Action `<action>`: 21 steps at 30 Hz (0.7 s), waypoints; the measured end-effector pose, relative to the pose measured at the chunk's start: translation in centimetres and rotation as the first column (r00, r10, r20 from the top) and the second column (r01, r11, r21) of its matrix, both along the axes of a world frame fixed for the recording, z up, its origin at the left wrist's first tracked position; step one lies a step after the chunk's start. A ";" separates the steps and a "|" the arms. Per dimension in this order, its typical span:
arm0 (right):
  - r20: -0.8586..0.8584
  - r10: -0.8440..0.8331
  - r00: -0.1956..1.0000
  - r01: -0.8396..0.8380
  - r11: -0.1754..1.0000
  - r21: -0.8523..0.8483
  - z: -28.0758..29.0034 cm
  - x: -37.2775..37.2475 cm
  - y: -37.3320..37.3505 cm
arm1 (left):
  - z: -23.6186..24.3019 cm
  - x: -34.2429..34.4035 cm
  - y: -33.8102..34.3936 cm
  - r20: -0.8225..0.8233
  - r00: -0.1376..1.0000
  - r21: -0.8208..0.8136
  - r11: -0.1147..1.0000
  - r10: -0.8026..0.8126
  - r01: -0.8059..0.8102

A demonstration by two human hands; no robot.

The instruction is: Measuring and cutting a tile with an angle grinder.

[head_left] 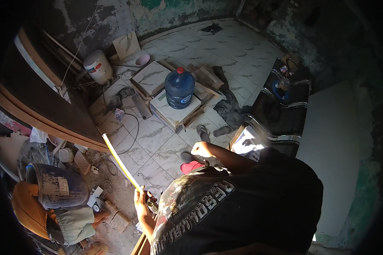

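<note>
My left hand [142,204] is closed on a tape measure [152,205], its pale yellow blade [123,161] extended up and forward toward the dark board with wooden edges [81,119]; whether the blade tip touches it I cannot tell. My right hand [202,148] is closed in front of my dark printed shirt, and what it holds, if anything, is too small to make out. Just below it shows a red object [191,167] beside dark footwear.
A water jug [178,91] stands on stacked tiles [161,110]. Black metal seats [281,114] and a pale board [332,161] line the right. At lower left are a dirty bucket [57,187], rubble and another person [32,212] bent low in orange. Cables and slippers lie on the tiled floor.
</note>
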State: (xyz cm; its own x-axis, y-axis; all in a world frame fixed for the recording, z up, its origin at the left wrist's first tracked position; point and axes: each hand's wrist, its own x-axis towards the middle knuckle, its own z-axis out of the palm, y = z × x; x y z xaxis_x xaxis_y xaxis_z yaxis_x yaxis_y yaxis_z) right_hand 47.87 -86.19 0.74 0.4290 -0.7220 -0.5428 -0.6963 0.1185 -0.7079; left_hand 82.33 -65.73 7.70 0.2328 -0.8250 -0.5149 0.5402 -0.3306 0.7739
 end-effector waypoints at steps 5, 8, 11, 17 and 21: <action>0.051 0.033 0.998 -0.025 0.988 -0.150 -2.0 -4.1 -9.3 | -0.8 -2.3 -6.5 -0.041 0.997 -0.043 0.997 0.067 -0.069; 0.129 -0.124 0.984 0.133 0.989 -0.062 0.0 -5.7 -14.9 | 0.0 -3.6 -8.8 -0.025 0.994 0.009 0.995 0.104 -0.104; 0.055 -0.212 0.976 0.213 0.977 -0.007 3.8 -4.9 -18.8 | 0.9 -4.1 -9.6 -0.010 0.992 0.034 0.992 0.123 -0.122; -0.019 -0.158 0.987 0.159 0.979 0.123 0.4 1.3 -21.3 | -1.0 -2.9 -6.5 -0.174 0.949 0.042 0.965 0.263 -0.259; 0.032 0.166 0.986 -0.168 0.938 0.303 -3.0 9.3 -18.3 | -2.9 0.0 -3.1 -0.155 0.899 0.064 0.912 0.410 -0.405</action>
State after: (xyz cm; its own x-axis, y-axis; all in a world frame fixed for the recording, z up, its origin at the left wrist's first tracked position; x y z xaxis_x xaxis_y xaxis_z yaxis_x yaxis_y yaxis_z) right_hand 57.14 -104.51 -2.27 0.5326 -0.4412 -0.7223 -0.7208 0.2108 -0.6603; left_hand 82.38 -68.88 4.75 0.4568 -0.6597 -0.5968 0.7492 -0.0765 0.6580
